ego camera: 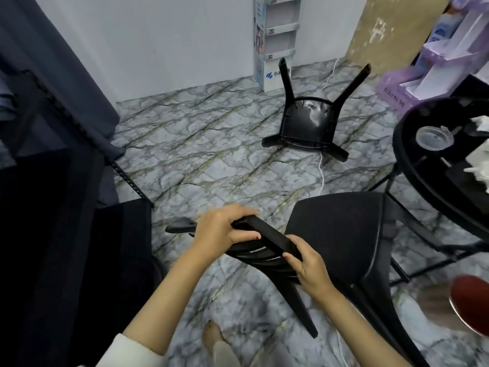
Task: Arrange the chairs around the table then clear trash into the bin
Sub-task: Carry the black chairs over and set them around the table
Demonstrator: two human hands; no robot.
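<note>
Item: black slatted plastic chair (344,234), just beside the round black desk (404,165), top rail gripped by our left hand (225,231) and right hand (309,268); we judge it best slid in squarely, hands level, before righting the overturned black plastic chair (307,123).

Your left hand (225,231) and right hand (309,268) are gripping the near chair (267,234), which is presenting as matt black plastic. The overturned chair (307,123) is showing glossier black plastic, its underside catching light. The floor (198,154) is reading as smooth and marble-patterned, with a faint sheen. The table (412,170) rim is appearing glossy black, bearing crumpled white paper (479,173) and a clear plastic lid (434,137). The curtain (79,62) is showing matt dark cloth.
</note>
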